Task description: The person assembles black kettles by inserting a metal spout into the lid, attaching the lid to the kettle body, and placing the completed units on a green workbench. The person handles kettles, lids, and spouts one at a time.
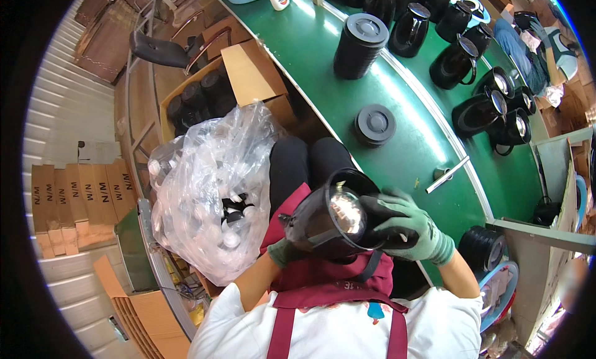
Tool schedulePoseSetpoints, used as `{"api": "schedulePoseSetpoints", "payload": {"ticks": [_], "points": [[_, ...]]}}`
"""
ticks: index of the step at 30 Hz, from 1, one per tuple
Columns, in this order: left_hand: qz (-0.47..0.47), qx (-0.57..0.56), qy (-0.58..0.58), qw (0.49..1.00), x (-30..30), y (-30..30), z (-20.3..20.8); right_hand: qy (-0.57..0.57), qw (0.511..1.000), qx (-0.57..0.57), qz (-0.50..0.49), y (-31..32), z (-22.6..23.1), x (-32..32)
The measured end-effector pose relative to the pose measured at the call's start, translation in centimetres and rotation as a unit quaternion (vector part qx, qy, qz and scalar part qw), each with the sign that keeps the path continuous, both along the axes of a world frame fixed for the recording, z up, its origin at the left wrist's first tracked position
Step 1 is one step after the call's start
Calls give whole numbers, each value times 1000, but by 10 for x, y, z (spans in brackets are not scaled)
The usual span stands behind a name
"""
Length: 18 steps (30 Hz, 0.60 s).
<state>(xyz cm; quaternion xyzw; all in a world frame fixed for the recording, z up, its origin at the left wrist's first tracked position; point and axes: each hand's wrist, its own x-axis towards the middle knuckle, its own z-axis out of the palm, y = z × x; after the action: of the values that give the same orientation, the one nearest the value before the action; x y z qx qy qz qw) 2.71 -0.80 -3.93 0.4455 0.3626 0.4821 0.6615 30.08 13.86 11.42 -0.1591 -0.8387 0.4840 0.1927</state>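
Note:
A glossy black jug (pixel 313 225) lies tilted above my lap, with a shiny silvery liner showing in its open round end. My left hand (pixel 282 252), in a grey-green glove, supports its underside from the left; the jug hides most of those fingers. On the other side, my right hand (pixel 413 228), gloved in green with dark fingers, is curled against the rim of the opening. Whether a separate part lies under the right fingers is hard to tell. Beyond, a short stack of round black lids (pixel 375 124) rests on the green table (pixel 298 54).
A taller lid stack (pixel 360 45) and several black jugs (pixel 456 64) stand farther back. To the left are a clear plastic bag (pixel 205 172) of small parts and a carton (pixel 254 70) of black pieces. A white bar (pixel 448 174) lies at right. Another person (pixel 528 51) sits across the table.

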Motion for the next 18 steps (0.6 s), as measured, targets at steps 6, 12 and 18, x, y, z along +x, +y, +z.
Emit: {"api": "schedulePoseSetpoints", "payload": {"ticks": [6, 12, 18], "points": [[63, -19, 19, 998, -24, -2, 5, -60, 995, 81, 8, 16, 10, -32], [126, -48, 14, 991, -53, -13, 3, -47, 997, -53, 34, 27, 11, -63], [194, -67, 7, 979, -75, -24, 3, 54, 896, -440, 29, 23, -14, -71]]}}
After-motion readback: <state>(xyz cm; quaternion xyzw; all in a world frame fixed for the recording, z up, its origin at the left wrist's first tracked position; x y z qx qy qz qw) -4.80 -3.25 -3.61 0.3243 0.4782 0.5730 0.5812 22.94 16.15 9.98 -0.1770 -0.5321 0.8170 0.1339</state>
